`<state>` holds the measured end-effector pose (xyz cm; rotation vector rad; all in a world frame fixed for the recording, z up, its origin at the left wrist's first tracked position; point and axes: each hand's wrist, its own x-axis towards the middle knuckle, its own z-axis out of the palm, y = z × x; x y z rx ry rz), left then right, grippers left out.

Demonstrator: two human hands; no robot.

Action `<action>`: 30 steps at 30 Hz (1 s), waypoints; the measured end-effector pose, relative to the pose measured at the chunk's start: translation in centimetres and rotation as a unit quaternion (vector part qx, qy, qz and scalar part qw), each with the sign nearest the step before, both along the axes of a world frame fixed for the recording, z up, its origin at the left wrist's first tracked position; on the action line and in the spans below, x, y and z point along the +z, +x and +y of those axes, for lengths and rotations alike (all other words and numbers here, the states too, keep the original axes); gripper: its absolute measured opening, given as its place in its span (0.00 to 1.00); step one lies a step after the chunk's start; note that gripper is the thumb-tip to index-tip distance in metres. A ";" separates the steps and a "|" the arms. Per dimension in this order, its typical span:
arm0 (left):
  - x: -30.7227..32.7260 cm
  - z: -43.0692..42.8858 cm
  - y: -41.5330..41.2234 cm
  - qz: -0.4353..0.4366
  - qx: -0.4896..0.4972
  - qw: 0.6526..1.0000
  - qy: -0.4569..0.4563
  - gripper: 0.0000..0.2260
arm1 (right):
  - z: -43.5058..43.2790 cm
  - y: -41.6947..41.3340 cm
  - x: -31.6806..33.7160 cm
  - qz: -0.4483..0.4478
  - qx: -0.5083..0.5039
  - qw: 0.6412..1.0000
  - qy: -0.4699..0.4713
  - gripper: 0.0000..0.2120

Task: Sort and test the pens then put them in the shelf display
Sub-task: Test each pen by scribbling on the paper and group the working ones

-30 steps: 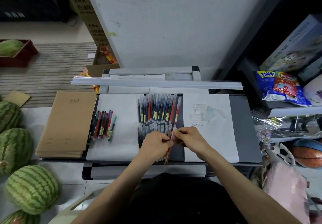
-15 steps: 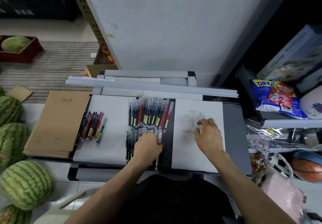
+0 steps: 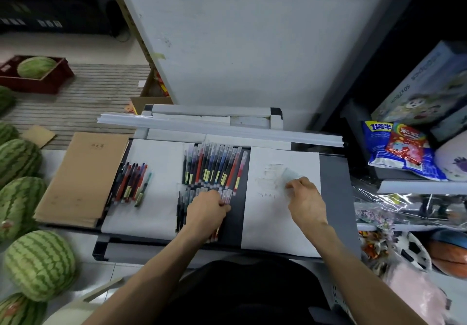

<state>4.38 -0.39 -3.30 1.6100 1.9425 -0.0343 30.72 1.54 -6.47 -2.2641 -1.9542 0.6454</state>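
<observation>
Two rows of capped pens lie on the dark tray (image 3: 333, 198): an upper row (image 3: 214, 168) and a lower row (image 3: 185, 198). My left hand (image 3: 207, 209) rests over the lower row and grips a red pen (image 3: 214, 233), whose end sticks out below the hand. My right hand (image 3: 304, 198) is on the white test paper (image 3: 278, 223), beside faint scribbles (image 3: 270, 178). Its fingertips pinch a small clear thing (image 3: 290, 174), blurred, apparently a pen cap. A smaller group of pens (image 3: 131, 183) lies on the left sheet of paper (image 3: 156, 198).
A stack of brown notebooks (image 3: 83, 175) lies left of the tray. Long white strips (image 3: 219, 130) run along its far edge. Watermelons (image 3: 40, 264) crowd the floor at left. Shelves at right hold snack bags (image 3: 399, 150), boxes and balls (image 3: 449, 254).
The hands pulled apart from the red pen. My right hand went right onto the test paper; my left hand dropped onto the lower pen row, keeping the pen.
</observation>
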 end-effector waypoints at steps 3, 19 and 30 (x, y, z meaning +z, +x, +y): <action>0.8 -0.1 -0.8 -0.009 0.001 0.999 0.039 0.23 | 0.0 0.2 0.1 -0.041 0.008 0.999 0.022 0.13; -1.6 2.1 -16.8 0.113 0.167 0.975 0.091 0.08 | -0.8 -4.7 6.6 0.363 -0.084 0.925 -0.066 0.04; -1.1 2.0 -14.0 -0.019 0.121 0.988 0.088 0.07 | -2.5 -6.6 8.7 0.676 -0.255 0.663 -0.194 0.10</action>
